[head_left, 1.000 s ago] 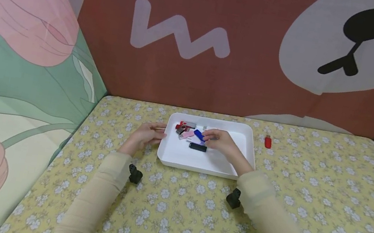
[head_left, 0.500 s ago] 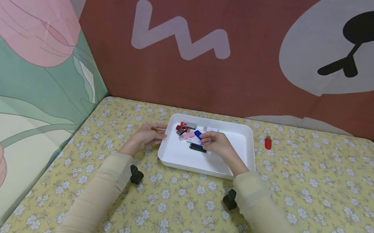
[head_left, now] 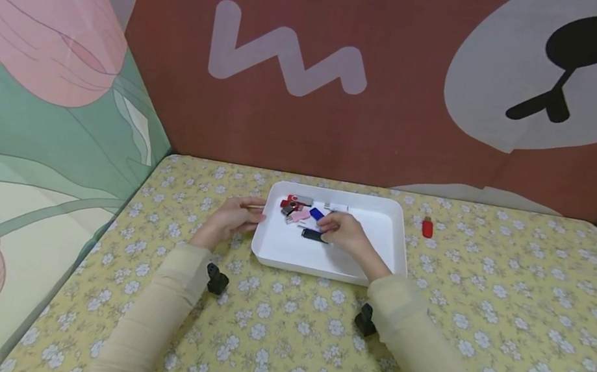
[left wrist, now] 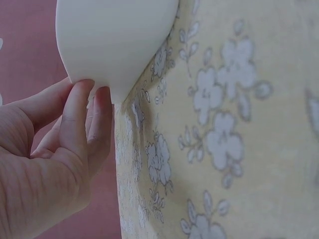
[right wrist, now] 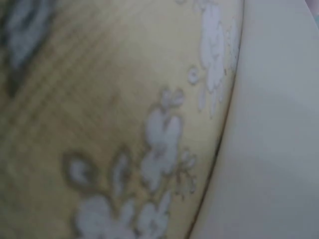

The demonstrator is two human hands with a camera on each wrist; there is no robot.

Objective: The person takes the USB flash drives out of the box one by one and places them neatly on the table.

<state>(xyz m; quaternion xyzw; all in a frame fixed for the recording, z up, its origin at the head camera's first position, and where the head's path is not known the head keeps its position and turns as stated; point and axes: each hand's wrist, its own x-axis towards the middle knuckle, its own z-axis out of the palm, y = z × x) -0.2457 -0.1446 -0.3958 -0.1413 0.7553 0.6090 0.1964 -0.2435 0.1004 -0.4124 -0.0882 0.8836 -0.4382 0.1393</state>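
Observation:
My left hand [head_left: 232,218] steadies the left end of a white tray [head_left: 277,258]; in the left wrist view its thumb and fingers [left wrist: 75,114] hold the tray's end wall at the rim. My right hand [head_left: 347,232] reaches into the tray, fingertips down at the lower end of a blue USB stick [head_left: 317,213]. It covers the right end of a black USB stick [head_left: 312,235]. I cannot tell whether the fingers pinch anything. A pink USB stick [head_left: 301,215] lies just left of the blue one. The right wrist view shows only tablecloth and the tray's outer wall.
Red and silver USB sticks [head_left: 301,200] cluster at the tray's back left, and a white USB stick [head_left: 338,207] lies along its back. Outside, a red USB stick [head_left: 428,227] lies to the right on the flowered tablecloth [head_left: 493,297]. A printed fabric wall [head_left: 285,124] stands behind.
My right hand has moved slightly left and toward me, covering more of the blue stick and the black stick's right end. The white stick at the back now shows. My left hand stays put.

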